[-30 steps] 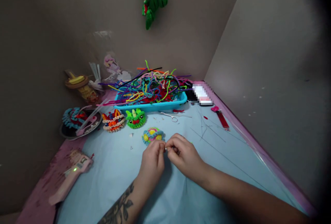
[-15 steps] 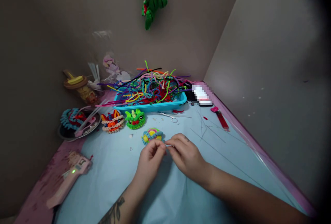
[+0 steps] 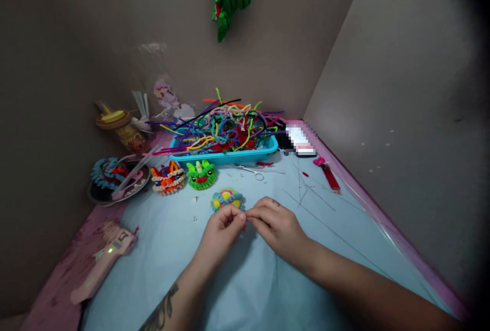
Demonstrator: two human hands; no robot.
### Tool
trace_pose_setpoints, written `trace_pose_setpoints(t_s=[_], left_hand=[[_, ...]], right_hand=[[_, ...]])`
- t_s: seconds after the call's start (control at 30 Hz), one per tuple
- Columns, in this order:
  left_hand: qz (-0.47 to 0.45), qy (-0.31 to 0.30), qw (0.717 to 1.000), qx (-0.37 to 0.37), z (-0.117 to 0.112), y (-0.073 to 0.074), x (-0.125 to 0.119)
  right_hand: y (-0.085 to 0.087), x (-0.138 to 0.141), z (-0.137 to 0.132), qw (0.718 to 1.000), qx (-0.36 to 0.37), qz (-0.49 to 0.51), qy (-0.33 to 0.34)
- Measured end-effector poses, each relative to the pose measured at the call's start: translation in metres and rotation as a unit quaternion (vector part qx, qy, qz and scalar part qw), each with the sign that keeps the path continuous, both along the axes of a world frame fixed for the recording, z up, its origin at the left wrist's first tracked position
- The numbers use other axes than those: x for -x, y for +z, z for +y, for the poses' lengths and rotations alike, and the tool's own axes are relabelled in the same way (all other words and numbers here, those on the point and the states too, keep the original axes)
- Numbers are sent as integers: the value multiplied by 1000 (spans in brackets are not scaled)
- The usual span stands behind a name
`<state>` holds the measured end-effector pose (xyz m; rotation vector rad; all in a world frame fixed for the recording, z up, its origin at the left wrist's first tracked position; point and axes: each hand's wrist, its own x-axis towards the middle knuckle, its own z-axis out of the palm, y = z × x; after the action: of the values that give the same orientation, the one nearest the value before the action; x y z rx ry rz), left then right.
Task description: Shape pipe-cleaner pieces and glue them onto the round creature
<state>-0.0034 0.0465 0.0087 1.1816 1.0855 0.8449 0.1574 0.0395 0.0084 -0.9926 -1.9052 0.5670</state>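
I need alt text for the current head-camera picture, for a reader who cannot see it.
A left hand and right hand pinch close together near a fuzzy blue-and-yellow ornament; any item between them is too small to identify. Beyond are a green fuzzy figure, an orange one, and a blue tray of colourful fuzzy stems.

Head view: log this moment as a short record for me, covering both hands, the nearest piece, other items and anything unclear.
Left hand: thumb and fingertips pinched together
Right hand: pinched too, its tips close to the left's
Nearest piece: blue-yellow-pink fuzzy piece, just beyond the left hand
Figures: green figure, with orange figure to its left
Behind: blue tray heaped with fuzzy stems
Far left: pink tool, green light lit
Unclear: whatever the fingertips may hold
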Motion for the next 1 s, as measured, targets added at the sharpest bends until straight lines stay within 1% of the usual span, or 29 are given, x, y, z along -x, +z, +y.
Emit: trace_pose_setpoints(t_s=[0.23, 0.37, 0.53, 0.63, 0.77, 0.87, 0.93, 1.0], left_hand=[[0, 0, 1000, -1, -1, 0, 1], [12, 6, 1000, 1, -1, 1, 0], [28, 25, 999, -21, 0, 3, -4], [56, 42, 997, -40, -1, 3, -6], [127, 30, 987, -92, -5, 3, -5], [168, 25, 977, -127, -7, 5, -4], [162, 22, 977, -135, -7, 7, -3], [123, 36, 985, -116, -6, 7, -3]], right_hand=[[1, 0, 0, 1000, 9, -4, 7], [2, 0, 1, 1000, 16, -9, -4], [1, 1, 2, 1000, 5, -14, -17], [-1, 2, 1, 1000, 16, -17, -17], [-5, 4, -2, 998, 51, -18, -18], [-3, 7, -4, 998, 65, -10, -15], [0, 8, -5, 998, 66, -2, -16], [4, 7, -6, 998, 63, 9, -23]])
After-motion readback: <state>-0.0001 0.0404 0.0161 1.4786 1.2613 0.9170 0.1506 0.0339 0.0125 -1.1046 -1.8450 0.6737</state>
